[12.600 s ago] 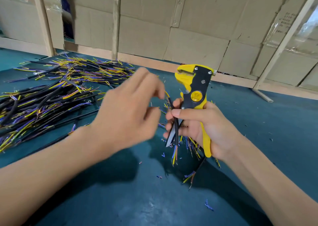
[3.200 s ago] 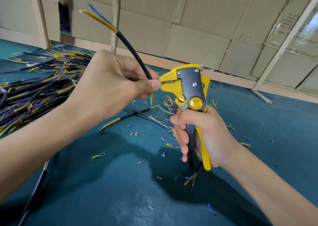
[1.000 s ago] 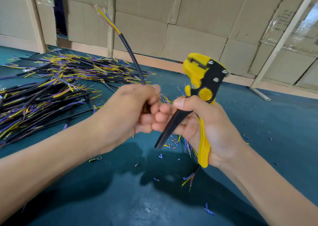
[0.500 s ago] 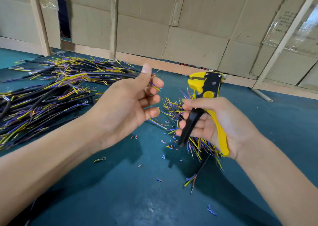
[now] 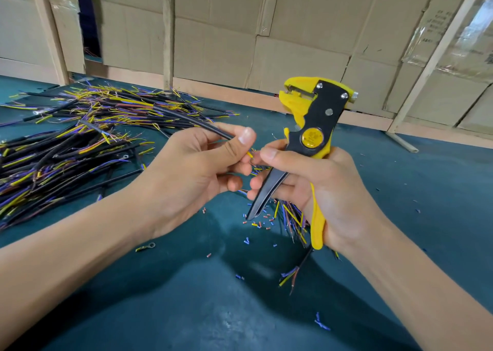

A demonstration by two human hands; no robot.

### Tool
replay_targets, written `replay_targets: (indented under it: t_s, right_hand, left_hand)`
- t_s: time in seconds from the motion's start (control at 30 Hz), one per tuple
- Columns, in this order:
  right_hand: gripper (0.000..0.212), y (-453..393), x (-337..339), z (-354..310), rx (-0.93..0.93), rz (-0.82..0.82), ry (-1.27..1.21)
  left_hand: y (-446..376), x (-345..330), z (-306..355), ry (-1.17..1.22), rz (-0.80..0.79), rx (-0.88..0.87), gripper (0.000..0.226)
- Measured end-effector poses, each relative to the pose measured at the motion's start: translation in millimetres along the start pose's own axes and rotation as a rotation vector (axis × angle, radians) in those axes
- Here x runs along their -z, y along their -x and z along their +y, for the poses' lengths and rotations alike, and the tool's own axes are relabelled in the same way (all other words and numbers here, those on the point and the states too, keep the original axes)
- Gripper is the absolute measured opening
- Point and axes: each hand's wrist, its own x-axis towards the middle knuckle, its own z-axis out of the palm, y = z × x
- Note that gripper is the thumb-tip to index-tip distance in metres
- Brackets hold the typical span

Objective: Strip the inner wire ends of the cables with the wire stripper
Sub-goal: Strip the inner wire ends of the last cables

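1. Black cable (image 5: 186, 122): the left hand (image 5: 192, 169) pinches it between thumb and fingers close to its near end. The sheath runs back from the pinch toward the cable pile (image 5: 80, 137) on the green table (image 5: 186, 310).
2. Inner wires (image 5: 250, 154): a short yellow end shows just past the left thumb, touching the right thumb tip.
3. Wire stripper (image 5: 310, 137): the right hand (image 5: 314, 187) is wrapped round its handles, head up, above and just beside the pinch. The handles are spread and the yellow jaws stand apart, holding no wire.
4. Risk: a wire may be fed in askew or too deep, cutting strands, because the ends sit so close to the fingers.
5. Risk: the cable may slide during the pull, since only a pinch holds it.
6. Risk: a fingertip could be nipped if it stays near the jaws.
7. Hidden: the remaining inner wires lie behind the fingers; their number and whether they are already stripped cannot be told. Insulation scraps (image 5: 260, 224) lie under the stripper.
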Motion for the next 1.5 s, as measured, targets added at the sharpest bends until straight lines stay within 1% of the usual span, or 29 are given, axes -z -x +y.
replay_targets:
  t_s: [0.17,0.27,0.43,0.5,0.63,0.7,0.77,0.87,1.0,1.13,1.23,1.33,1.4,1.5]
  right_hand:
    - [0.003,1,0,-4,0.022,-0.031,-0.017]
    - [0.015,1,2,-3,0.009,-0.020,-0.011]
    - [0.015,0,2,-3,-0.005,-0.053,0.012]
    - [0.016,0,1,-2,0.018,-0.025,0.003]
    - [0.018,-5,5,-5,0.089,0.114,-0.025]
    - [0.019,-7,8,-7,0.114,0.139,-0.040]
    - [0.019,-7,9,-8,0.122,0.137,-0.041]
    - [0.017,-6,8,-4,0.117,0.114,-0.020]
    - [0.016,-4,5,0,0.117,0.074,0.000]
    - [0.013,-4,6,2,0.147,0.095,0.002]
    - [0.008,-3,8,3,0.149,0.019,-0.010]
    - [0.006,1,6,4,0.084,-0.157,-0.060]
    - [0.005,4,4,8,0.054,-0.237,-0.006]
    - [0.004,7,0,12,0.066,-0.229,0.108]
  left_hand:
    - [1,-1,-1,-0.070,-0.012,-0.029,0.023]
    - [1,-1,-1,-0.089,-0.016,-0.045,0.022]
    - [0,1,-1,-0.117,-0.020,-0.062,0.024]
    - [0,2,0,-0.123,-0.024,-0.059,0.024]
    - [1,2,2,-0.160,-0.037,-0.034,0.017]
    - [1,2,2,-0.175,-0.028,-0.007,0.016]
    - [1,2,2,-0.181,-0.016,0.011,0.021]
    - [2,3,1,-0.144,-0.009,0.046,0.019]
    - [3,-1,0,-0.002,-0.010,0.098,0.014]
    - [4,-6,-1,0.048,0.007,0.095,0.016]
    - [1,-5,1,0.109,0.075,0.073,0.014]
    - [-3,1,8,0.190,0.115,0.050,0.011]
    - [-4,3,13,0.258,0.102,0.058,0.011]
    - [-4,5,17,0.362,0.040,0.108,0.013]
